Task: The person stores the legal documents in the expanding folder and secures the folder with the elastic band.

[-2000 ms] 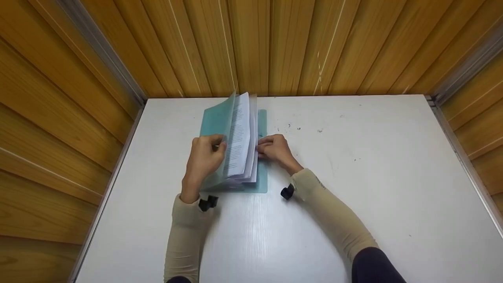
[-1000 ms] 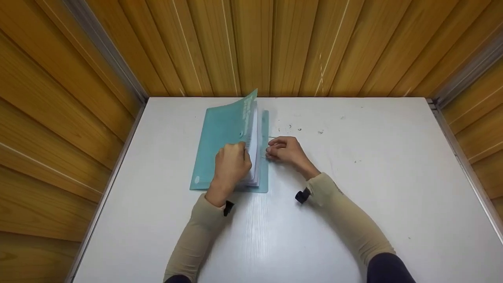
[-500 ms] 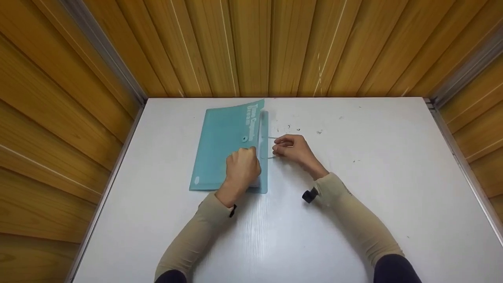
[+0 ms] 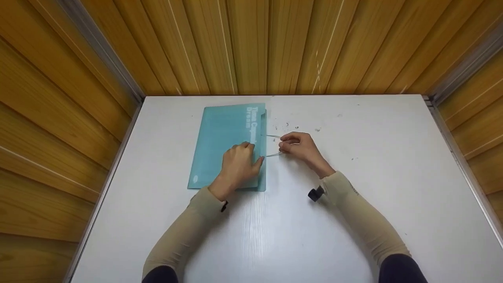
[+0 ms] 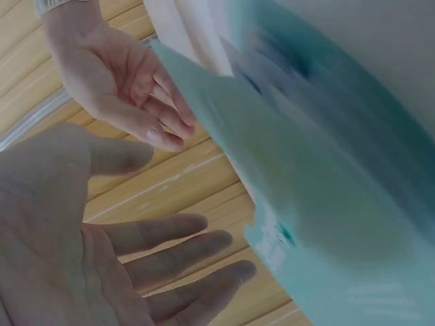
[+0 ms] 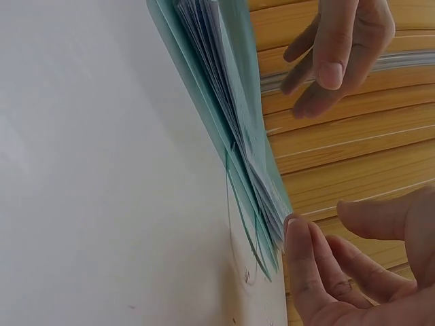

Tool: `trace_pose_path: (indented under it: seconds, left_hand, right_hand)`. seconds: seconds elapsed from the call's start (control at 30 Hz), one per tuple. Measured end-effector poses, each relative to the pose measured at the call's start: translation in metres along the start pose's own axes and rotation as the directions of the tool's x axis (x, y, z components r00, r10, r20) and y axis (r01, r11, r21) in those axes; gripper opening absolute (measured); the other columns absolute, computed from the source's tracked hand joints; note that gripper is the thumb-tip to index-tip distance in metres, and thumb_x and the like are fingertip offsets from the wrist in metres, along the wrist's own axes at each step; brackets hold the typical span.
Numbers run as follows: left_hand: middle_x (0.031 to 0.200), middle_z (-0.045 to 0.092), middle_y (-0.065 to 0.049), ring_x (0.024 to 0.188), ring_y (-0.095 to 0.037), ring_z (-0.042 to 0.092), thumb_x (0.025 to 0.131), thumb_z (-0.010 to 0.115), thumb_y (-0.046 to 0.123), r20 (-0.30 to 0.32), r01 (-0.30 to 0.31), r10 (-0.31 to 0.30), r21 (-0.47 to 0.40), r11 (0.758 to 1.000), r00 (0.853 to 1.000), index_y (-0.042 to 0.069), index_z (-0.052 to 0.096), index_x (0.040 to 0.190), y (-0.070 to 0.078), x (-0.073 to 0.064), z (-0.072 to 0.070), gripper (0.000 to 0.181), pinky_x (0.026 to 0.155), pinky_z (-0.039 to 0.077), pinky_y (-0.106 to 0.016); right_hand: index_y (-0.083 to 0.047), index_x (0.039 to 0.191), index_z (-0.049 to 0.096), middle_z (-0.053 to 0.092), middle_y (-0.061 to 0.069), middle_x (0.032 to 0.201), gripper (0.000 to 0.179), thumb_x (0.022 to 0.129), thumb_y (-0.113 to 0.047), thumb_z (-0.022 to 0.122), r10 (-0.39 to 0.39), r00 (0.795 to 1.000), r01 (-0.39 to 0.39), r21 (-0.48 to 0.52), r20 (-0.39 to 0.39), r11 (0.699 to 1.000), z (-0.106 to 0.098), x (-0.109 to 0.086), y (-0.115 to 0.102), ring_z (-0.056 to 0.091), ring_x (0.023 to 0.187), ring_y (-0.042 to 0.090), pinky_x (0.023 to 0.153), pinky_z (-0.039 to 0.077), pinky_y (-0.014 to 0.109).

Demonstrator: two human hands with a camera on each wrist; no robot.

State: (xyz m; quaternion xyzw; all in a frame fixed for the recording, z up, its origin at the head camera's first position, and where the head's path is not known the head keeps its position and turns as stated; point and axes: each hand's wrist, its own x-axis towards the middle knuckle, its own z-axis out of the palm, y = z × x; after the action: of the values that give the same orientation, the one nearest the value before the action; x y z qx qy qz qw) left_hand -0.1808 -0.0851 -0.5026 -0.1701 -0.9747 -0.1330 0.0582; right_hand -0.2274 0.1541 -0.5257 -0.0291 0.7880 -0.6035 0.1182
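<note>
A teal document folder (image 4: 220,137) with white lettering lies on the table, its cover lowered. On the cover's right part rests my left hand (image 4: 237,163), thumb reaching past the cover's edge. To the right, my right hand (image 4: 301,146) pinches a thin elastic cord (image 4: 272,155), drawn out in a loop from the folder's right edge. In the left wrist view, the left hand (image 5: 122,251) shows spread fingers beside the teal cover (image 5: 333,210). The right wrist view shows a stack of papers (image 6: 224,81) between the covers, with the right hand's fingertips (image 6: 296,234) close to their edge.
The white table (image 4: 353,204) extends around the folder, with small dark marks (image 4: 296,127) behind the right hand. Wood-look panels (image 4: 251,47) rise at the back and both sides, with metal strips (image 4: 110,51) in the corners.
My left hand has moved right, folding the cover down over the papers, and its fingers have loosened onto the cover. My right hand has pulled the elastic cord out to the right.
</note>
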Motion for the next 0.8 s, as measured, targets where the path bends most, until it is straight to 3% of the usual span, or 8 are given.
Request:
trace_pose_path:
  seconds: [0.17,0.3,0.53,0.67,0.8]
  left_hand:
    - [0.156,0.057,-0.018,0.140,-0.041,0.058,0.096,0.066,0.060,0.128,0.004,0.001,-0.042,0.999,0.992,0.004,0.059,0.150,-0.028,0.013,0.002,0.078,0.112,0.049,-0.057]
    - [0.174,0.032,-0.014,0.158,-0.048,0.031,0.089,0.063,0.076,0.228,0.042,-0.026,-0.064,0.997,0.973,0.014,0.038,0.166,-0.054,0.024,0.006,0.103,0.124,0.033,-0.064]
    - [0.181,0.000,-0.013,0.162,-0.054,-0.003,0.080,0.058,0.090,0.335,0.120,-0.085,-0.084,0.989,0.938,0.018,0.010,0.174,-0.080,0.029,0.014,0.128,0.129,0.009,-0.069]
    - [0.181,-0.007,-0.010,0.162,-0.052,-0.010,0.075,0.059,0.094,0.376,0.145,-0.107,-0.074,0.987,0.920,0.021,0.005,0.174,-0.086,0.030,0.019,0.134,0.128,0.003,-0.072]
    - [0.181,-0.007,-0.010,0.162,-0.051,-0.012,0.072,0.059,0.096,0.394,0.153,-0.121,-0.051,0.987,0.911,0.025,0.007,0.174,-0.088,0.030,0.023,0.135,0.127,0.001,-0.072]
  right_hand:
    - [0.008,0.130,0.068,0.075,0.016,0.113,0.037,0.100,-0.012,0.073,0.007,1.000,-0.007,-0.019,0.008,1.000,-0.004,-0.001,0.001,0.078,0.100,0.025,0.090,0.063,0.034]
    - [0.007,0.130,0.068,0.074,0.016,0.114,0.037,0.100,-0.014,0.072,-0.008,1.000,0.009,-0.034,0.014,0.999,-0.007,-0.002,0.001,0.076,0.102,0.026,0.091,0.062,0.035]
    - [0.005,0.130,0.070,0.073,0.020,0.119,0.037,0.101,-0.018,0.072,-0.021,1.000,0.021,-0.095,0.008,0.995,-0.009,0.001,0.004,0.073,0.101,0.024,0.087,0.060,0.031]
    - [0.004,0.130,0.070,0.073,0.020,0.120,0.036,0.101,-0.018,0.072,-0.046,0.999,0.047,-0.115,0.013,0.992,-0.011,0.003,0.008,0.072,0.100,0.022,0.082,0.059,0.029]
    - [0.003,0.129,0.071,0.074,0.018,0.120,0.035,0.102,-0.018,0.071,-0.037,0.999,0.038,-0.141,0.010,0.989,-0.013,0.006,0.012,0.071,0.096,0.019,0.080,0.060,0.029]
